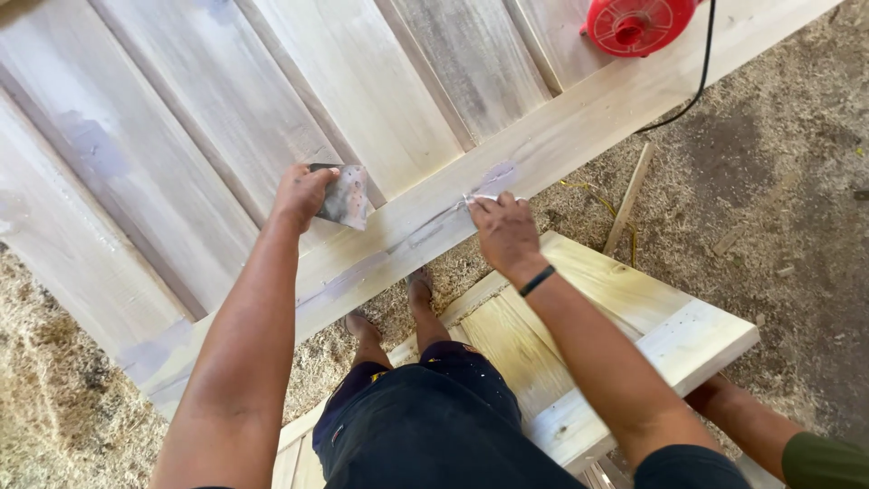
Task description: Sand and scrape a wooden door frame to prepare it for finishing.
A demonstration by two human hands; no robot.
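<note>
A large pale wooden door panel (272,100) of vertical boards lies tilted before me, with grey filler patches on its frame rail (579,118). My left hand (301,192) holds a flat grey-smeared putty board (345,196) against the panel. My right hand (503,232), wearing a black wristband, presses a small pale scraper (482,198) onto the frame rail, where a streak of grey filler (453,215) runs along the wood.
A red electric blower (636,23) with a black cord (697,86) rests on the panel's top right. A second wooden panel (625,312) lies under my legs. Sawdust covers the ground. Another person's arm (756,426) shows at lower right.
</note>
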